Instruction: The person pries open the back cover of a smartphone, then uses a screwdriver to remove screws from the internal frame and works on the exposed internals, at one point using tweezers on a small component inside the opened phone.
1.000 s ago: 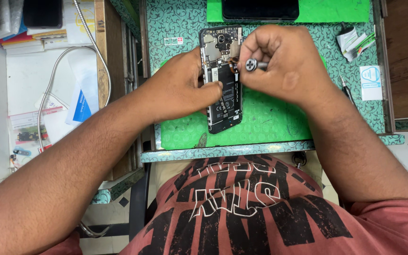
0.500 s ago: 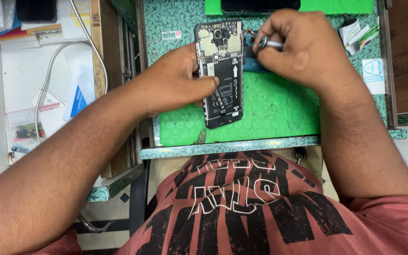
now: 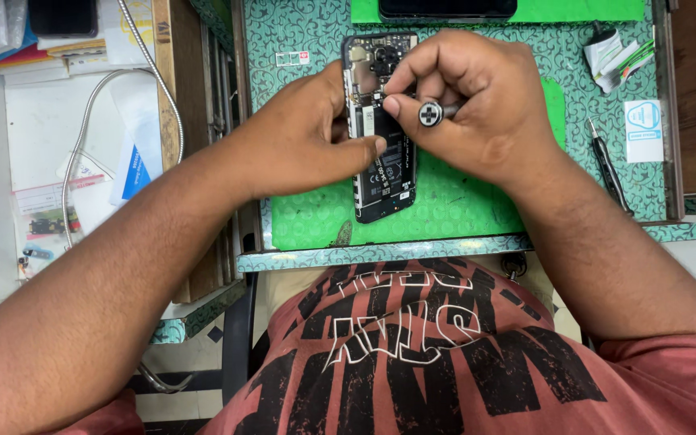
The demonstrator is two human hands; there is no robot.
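Right fingers: the right hand [image 3: 477, 105] is curled tight round a small screwdriver [image 3: 432, 113], its round, grooved metal cap facing the camera; the forefinger and thumb pinch the shaft, and the tip is hidden behind the fingers.
Left fingers: the left hand [image 3: 308, 137] grips the left edge of the opened phone [image 3: 384, 145], thumb laid across its middle, the other fingers bent along its side.
Phone: lies lengthwise on the green mat [image 3: 461, 201], back cover off; a dark battery and circuit parts show, with a camera ring near the top end.
Mat: flat, matte green, scuffed, resting on the table top.
Table top: the workbench [image 3: 283, 48] is covered in a teal sheet with a swirling leaf pattern, its front edge just above the person's red printed shirt [image 3: 445, 354].
To the right: a second slim dark screwdriver [image 3: 610, 165] lies on the bench, beside a white and blue card [image 3: 644, 129]; crumpled paper packets [image 3: 618, 52] sit in the far corner.
Far edge: another dark phone [image 3: 445, 8] lies on a green pad.
To the left: a lower white surface holds papers and a bendy metal hose [image 3: 82, 145].
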